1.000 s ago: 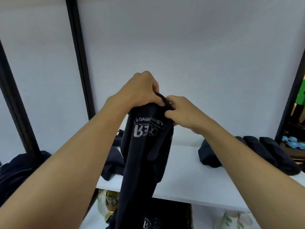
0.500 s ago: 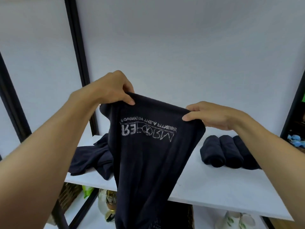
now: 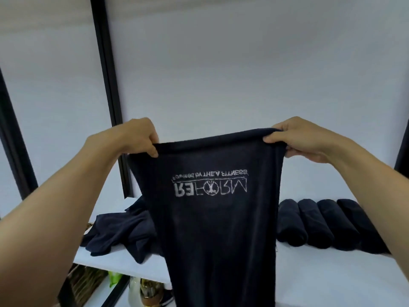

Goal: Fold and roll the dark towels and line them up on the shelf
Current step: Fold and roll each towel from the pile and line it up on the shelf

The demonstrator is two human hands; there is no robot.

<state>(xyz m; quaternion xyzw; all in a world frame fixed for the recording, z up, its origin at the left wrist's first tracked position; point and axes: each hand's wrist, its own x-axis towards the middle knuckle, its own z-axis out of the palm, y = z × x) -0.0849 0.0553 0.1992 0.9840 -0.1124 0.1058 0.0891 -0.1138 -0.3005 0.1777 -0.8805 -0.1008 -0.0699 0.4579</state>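
White is the flat shelf board (image 3: 309,273) that runs across the lower half of the view, set in a frame of black metal posts (image 3: 106,85) against a pale wall. In front of it hangs the dark navy cloth towel (image 3: 219,235), held up above the shelf and stretched wide by its top edge, its lower part dropping past the shelf's front edge and out of view; a pale printed logo (image 3: 210,187) shows upside down and mirrored on it. A loose heap of dark unfolded towels (image 3: 124,233) lies on the shelf's left part. Four rolled dark towels (image 3: 327,224) lie side by side, touching, on its right part. The left hand (image 3: 130,138) pinches the towel's top left corner with curled fingers. The right hand (image 3: 303,138) pinches the top right corner the same way.
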